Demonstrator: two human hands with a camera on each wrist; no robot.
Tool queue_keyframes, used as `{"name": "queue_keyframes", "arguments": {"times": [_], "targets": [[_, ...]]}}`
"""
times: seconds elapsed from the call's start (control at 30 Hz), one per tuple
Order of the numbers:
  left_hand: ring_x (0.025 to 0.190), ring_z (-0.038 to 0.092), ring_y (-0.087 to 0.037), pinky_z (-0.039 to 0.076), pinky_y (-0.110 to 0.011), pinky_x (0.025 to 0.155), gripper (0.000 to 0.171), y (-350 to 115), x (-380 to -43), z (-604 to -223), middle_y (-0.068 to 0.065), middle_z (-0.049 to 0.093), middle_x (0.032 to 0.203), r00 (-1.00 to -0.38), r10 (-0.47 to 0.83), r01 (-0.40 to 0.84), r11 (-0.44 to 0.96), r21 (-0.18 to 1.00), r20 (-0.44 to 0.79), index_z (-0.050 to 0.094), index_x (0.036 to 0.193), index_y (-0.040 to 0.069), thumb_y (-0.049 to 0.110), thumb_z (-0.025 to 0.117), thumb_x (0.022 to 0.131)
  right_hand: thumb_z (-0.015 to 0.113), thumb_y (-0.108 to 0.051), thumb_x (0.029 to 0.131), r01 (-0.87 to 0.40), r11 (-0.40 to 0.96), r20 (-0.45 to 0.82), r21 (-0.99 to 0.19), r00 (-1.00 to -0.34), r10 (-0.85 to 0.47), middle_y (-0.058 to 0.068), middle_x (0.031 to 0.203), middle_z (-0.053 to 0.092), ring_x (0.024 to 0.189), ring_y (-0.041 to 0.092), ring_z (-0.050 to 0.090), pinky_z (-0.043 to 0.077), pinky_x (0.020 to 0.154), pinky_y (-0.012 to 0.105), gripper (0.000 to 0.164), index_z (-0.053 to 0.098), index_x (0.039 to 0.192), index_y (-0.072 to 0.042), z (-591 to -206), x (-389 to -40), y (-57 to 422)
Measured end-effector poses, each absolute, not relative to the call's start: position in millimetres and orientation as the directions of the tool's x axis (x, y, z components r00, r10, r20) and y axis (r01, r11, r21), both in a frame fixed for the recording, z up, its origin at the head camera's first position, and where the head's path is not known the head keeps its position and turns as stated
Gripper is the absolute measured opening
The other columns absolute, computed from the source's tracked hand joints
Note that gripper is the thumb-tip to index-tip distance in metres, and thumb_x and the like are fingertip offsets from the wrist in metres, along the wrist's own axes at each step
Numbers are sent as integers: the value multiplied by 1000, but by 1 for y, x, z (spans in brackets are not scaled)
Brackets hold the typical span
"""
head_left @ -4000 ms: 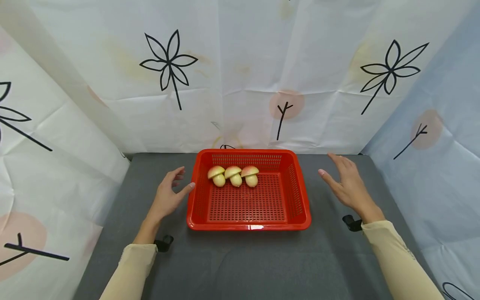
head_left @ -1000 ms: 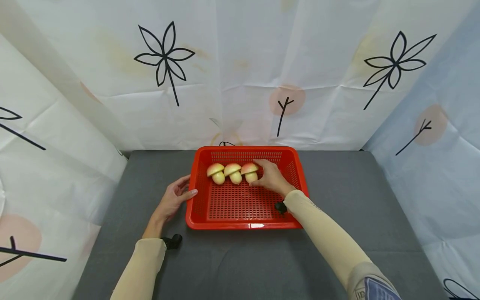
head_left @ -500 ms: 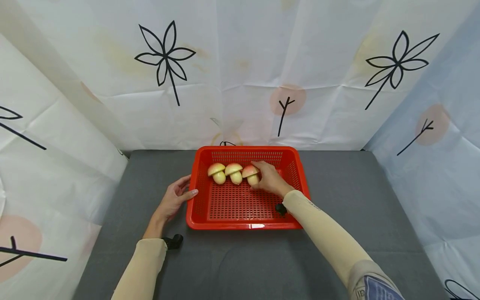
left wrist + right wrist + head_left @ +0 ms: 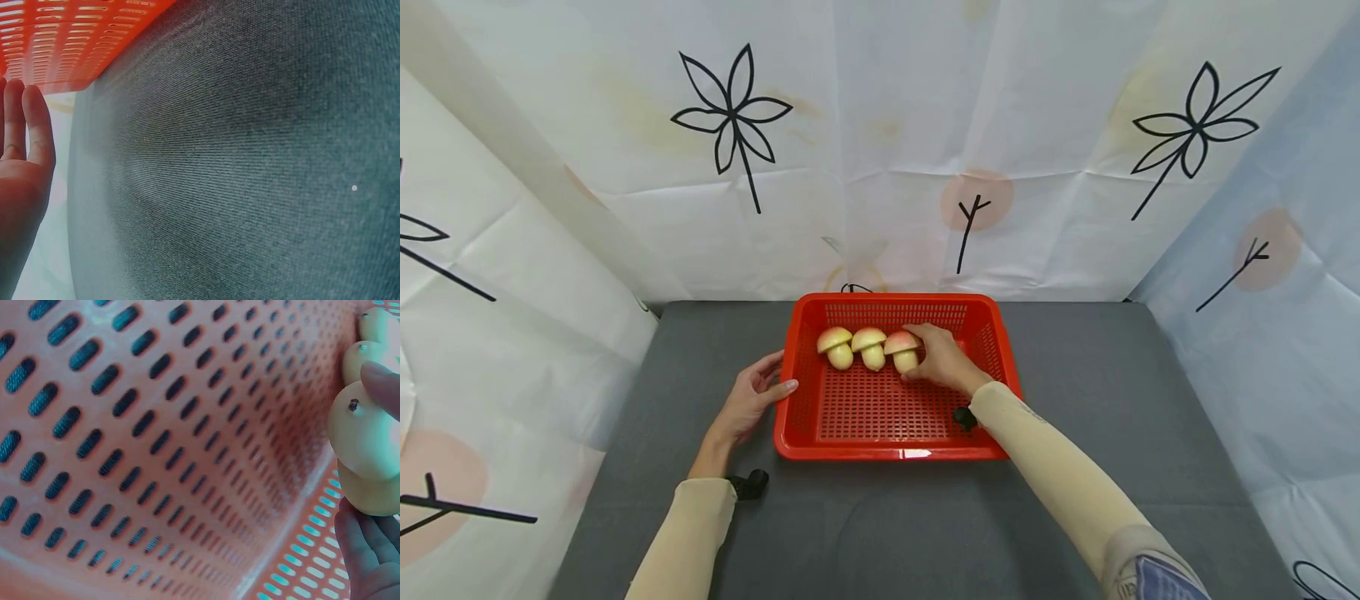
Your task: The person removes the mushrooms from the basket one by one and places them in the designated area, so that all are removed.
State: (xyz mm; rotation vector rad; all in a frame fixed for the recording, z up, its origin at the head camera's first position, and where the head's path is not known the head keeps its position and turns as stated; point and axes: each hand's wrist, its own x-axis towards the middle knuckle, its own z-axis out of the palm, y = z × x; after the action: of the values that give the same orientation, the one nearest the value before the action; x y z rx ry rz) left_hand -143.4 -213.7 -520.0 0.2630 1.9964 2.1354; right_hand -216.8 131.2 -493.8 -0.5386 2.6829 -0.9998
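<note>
Three toy mushrooms with pink-and-yellow caps and pale stems lie side by side near the back left of a red perforated plastic basket (image 4: 895,452). My right hand (image 4: 946,360) holds the right mushroom (image 4: 901,344) between thumb and fingers; in the right wrist view its thumb lies by the stem end, its fingers by the cap. Just left of it are the middle mushroom (image 4: 870,343) and the left mushroom (image 4: 837,346), untouched. My left hand (image 4: 747,402) grips the basket's left rim, thumb over the edge. Its fingers (image 4: 39,125) are along the outer wall.
The basket stands on a grey cloth-covered table (image 4: 880,533), close to its back edge. White patterned curtains (image 4: 887,150) enclose the back and both sides. A black wrist camera mount (image 4: 748,485) is strapped to the left wrist.
Since four seconds ago, my right hand has moved left into the basket and onto the right mushroom, and my left hand has come onto the rim. Over the last second there is hardly any motion.
</note>
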Motion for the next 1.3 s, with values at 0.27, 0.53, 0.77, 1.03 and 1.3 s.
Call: {"name": "queue_keyframes", "arguments": {"times": [0.27,0.53,0.77,1.03,1.3], "targets": [[120,58,-14,55,-28,93,62,-214,-142,-518,-30,44,147,-963,268,-31,-47,998,-18,36,153,-5,1,64,98,93,-15,75,-247,671,-53,-700,-918,-393,14,142,57,131,31,52,45,108,49,83,52,145,-2,-475,-211,134],[120,58,-12,54,-26,95,63,-214,-141,-520,-30,44,148,-965,263,-37,-60,998,-20,35,153,-5,-1,64,97,94,-20,74,-287,648,6,-705,-917,-398,12,143,56,131,30,52,46,107,49,87,50,148,-4,-453,-198,142],[120,58,-12,54,-27,95,63,-214,-140,-521,-28,45,147,-966,259,-39,-61,997,-22,35,153,-6,0,65,97,93,-16,74,-343,593,92,-728,-907,-411,12,142,56,123,30,57,50,102,52,87,50,147,-2,-437,-186,156],[120,58,-13,55,-27,94,63,-213,-140,-519,-26,47,146,-965,260,-42,-71,997,-22,35,153,-6,-2,64,97,94,-15,73,-400,580,182,-709,-899,-398,11,140,58,125,29,55,49,102,51,85,53,146,-3,-428,-176,177],[120,58,-14,55,-29,94,64,-212,-140,-519,-29,43,148,-963,269,-46,-76,996,-24,33,153,-5,0,64,98,94,-14,72,-414,586,228,-696,-902,-367,13,138,59,120,30,59,52,98,51,87,52,147,-3,-420,-166,198]]}}
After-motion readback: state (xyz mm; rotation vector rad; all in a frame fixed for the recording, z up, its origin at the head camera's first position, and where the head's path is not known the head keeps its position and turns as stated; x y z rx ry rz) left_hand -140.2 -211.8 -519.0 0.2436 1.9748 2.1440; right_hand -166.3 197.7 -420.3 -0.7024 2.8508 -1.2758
